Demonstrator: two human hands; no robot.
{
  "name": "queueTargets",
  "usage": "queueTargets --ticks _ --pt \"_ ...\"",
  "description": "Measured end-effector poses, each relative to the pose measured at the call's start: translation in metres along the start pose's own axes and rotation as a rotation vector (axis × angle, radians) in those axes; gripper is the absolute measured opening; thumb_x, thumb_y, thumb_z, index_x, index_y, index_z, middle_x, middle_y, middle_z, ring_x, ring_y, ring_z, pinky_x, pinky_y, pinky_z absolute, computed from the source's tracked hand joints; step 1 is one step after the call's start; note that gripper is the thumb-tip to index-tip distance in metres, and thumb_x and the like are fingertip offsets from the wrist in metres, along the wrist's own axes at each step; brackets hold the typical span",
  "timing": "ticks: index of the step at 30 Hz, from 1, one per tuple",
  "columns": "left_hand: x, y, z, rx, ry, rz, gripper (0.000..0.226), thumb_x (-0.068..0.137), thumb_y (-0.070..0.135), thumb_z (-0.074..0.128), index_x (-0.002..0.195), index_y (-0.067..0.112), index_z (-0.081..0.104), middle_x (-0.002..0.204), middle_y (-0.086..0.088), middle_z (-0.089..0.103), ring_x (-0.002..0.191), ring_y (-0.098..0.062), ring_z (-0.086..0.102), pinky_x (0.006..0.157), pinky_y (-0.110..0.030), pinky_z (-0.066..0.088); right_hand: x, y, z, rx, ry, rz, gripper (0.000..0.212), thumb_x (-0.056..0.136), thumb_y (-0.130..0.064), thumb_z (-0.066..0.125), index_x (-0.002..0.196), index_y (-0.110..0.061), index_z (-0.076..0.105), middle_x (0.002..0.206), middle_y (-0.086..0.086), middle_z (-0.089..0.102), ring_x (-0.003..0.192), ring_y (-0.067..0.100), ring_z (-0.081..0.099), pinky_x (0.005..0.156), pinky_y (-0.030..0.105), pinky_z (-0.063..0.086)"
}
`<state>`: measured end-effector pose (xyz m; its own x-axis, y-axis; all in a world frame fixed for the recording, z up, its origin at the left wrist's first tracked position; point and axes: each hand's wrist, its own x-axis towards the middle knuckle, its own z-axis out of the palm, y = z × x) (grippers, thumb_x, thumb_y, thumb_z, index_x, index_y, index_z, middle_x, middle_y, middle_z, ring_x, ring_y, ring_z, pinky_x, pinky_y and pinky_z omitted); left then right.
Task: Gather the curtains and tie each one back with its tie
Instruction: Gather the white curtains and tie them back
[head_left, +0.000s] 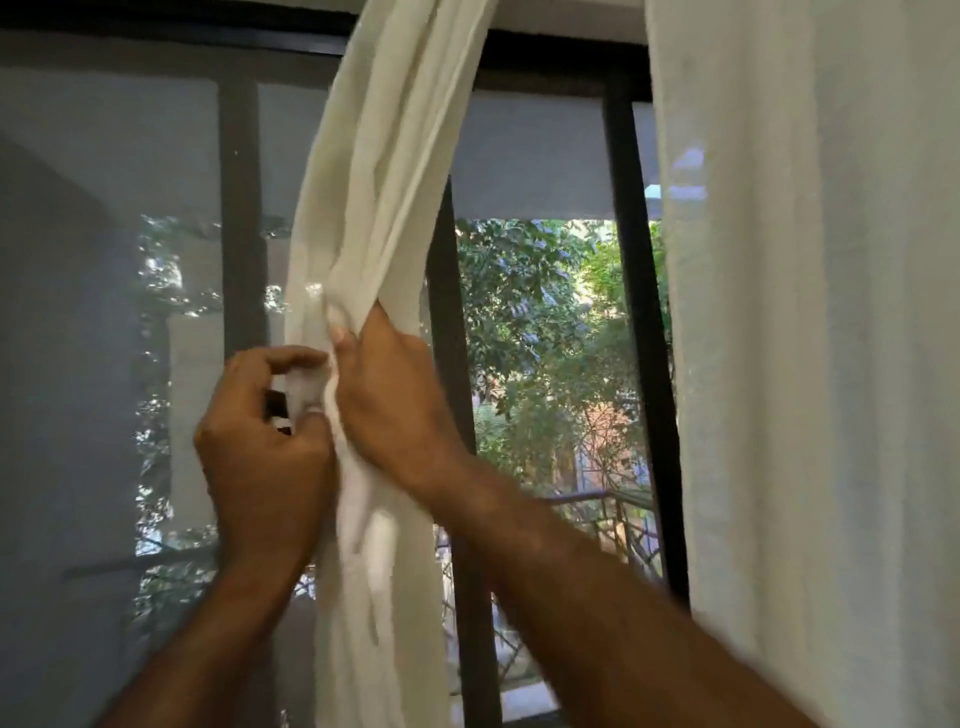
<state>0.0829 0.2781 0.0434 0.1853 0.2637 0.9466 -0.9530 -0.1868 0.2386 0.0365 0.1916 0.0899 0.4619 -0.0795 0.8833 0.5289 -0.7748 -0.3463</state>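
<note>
- The window (545, 322) fills the view behind everything, its dark frame (641, 312) dividing the glass into tall panes, with green trees (545, 312) and a railing (618, 525) outside.
- The loose curtain (810, 338) hangs flat and ungathered down the right side, covering the window's right edge from top to bottom.
- The gathered curtain (374, 197) hangs left of centre in front of a dark upright of the frame — bunched into a narrow rope of cream folds that bows leftward at the middle, where both hands meet it, and falls straight below them.
- The right hand (395, 400) reaches up from the lower right and is closed around the bunch from its right side, thumb pressed into the folds at the front.
- The left hand (265, 447) comes up from the lower left, its fingers curled and pinching a small piece of white cloth just beside the bunch, touching the right hand's thumb.
- Whether that pinched piece is the tie or a fold of the curtain cannot be told — it is blurred and mostly hidden by the fingers.
</note>
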Motion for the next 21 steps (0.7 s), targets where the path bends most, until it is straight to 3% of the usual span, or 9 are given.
queueTargets --ticks 4,6,7,8,12,15,17,19,21 --pt "-0.027 0.019 0.034 -0.020 -0.224 -0.022 0.051 0.084 -0.003 0.058 0.119 0.033 0.047 0.103 0.013 0.060 0.079 -0.015 0.064 0.067 -0.040 0.056 -0.006 0.040 -0.036 0.180 0.072 0.153 0.046 0.099 -0.051 0.045 0.122 -0.016 0.065 0.114 0.006 0.072 0.102 0.025 0.069 0.089 0.039 0.054" --pt "-0.043 0.030 0.053 -0.054 -0.283 -0.042 0.050 0.090 0.005 0.059 0.119 0.039 0.038 0.104 0.019 0.058 0.077 -0.001 0.063 0.067 -0.033 0.056 -0.018 0.059 -0.047 0.168 0.064 0.214 0.058 0.089 -0.070 0.047 0.119 -0.024 0.066 0.109 -0.005 0.074 0.098 0.014 0.070 0.089 0.036 0.056" --pt "-0.049 0.033 0.062 -0.091 -0.298 -0.056 0.049 0.090 0.007 0.060 0.118 0.040 0.037 0.104 0.020 0.058 0.077 0.002 0.062 0.065 -0.023 0.053 -0.022 0.067 -0.051 0.122 0.062 0.227 0.062 0.085 -0.075 0.046 0.119 -0.026 0.066 0.108 -0.006 0.074 0.098 0.013 0.071 0.089 0.037 0.056" --pt "-0.054 0.036 0.068 -0.126 -0.319 -0.093 0.048 0.090 0.006 0.061 0.117 0.038 0.038 0.103 0.020 0.058 0.076 0.004 0.060 0.062 -0.014 0.049 -0.026 0.074 -0.054 0.064 0.070 0.237 0.063 0.084 -0.075 0.045 0.118 -0.026 0.066 0.107 -0.005 0.075 0.098 0.015 0.071 0.088 0.037 0.057" --pt "-0.066 0.036 0.082 -0.196 -0.384 -0.287 0.048 0.086 0.005 0.067 0.119 0.033 0.045 0.087 0.009 0.057 0.065 0.000 0.056 0.054 -0.015 0.045 -0.041 0.093 -0.066 -0.220 0.096 0.183 0.034 0.102 -0.037 0.046 0.111 -0.010 0.065 0.100 0.008 0.071 0.091 0.025 0.067 0.072 0.028 0.045" --pt "-0.066 0.036 0.082 -0.119 -0.404 -0.286 0.023 0.089 0.010 0.066 0.097 0.030 0.058 0.084 0.008 0.062 0.072 0.000 0.058 0.060 -0.012 0.045 -0.054 0.094 -0.071 -0.293 0.135 0.130 0.032 0.103 -0.033 0.047 0.104 -0.009 0.067 0.094 0.009 0.071 0.086 0.024 0.066 0.069 0.029 0.043" --pt "-0.069 0.037 0.080 -0.146 -0.457 -0.318 0.004 0.094 0.026 0.060 0.093 0.024 0.056 0.094 0.001 0.063 0.085 -0.009 0.061 0.073 -0.025 0.051 -0.065 0.096 -0.077 -0.170 0.104 0.115 0.033 0.101 -0.038 0.050 0.096 -0.012 0.070 0.084 0.000 0.070 0.077 0.016 0.065 0.067 0.027 0.043" --pt "-0.073 0.037 0.075 -0.179 -0.578 -0.375 0.028 0.093 0.050 0.051 0.104 0.024 0.052 0.103 0.002 0.062 0.093 -0.017 0.064 0.077 -0.040 0.056 -0.075 0.100 -0.079 0.066 -0.019 0.156 0.041 0.100 -0.049 0.048 0.101 -0.019 0.075 0.091 -0.006 0.075 0.084 0.009 0.070 0.076 0.030 0.053" --pt "-0.082 0.036 0.071 -0.208 -0.701 -0.460 0.041 0.090 0.057 0.053 0.117 0.027 0.045 0.110 0.007 0.060 0.093 -0.018 0.067 0.064 -0.047 0.061 -0.089 0.106 -0.080 0.300 -0.145 0.265 0.050 0.097 -0.061 0.043 0.113 -0.025 0.074 0.106 -0.005 0.077 0.098 0.010 0.073 0.090 0.036 0.056"
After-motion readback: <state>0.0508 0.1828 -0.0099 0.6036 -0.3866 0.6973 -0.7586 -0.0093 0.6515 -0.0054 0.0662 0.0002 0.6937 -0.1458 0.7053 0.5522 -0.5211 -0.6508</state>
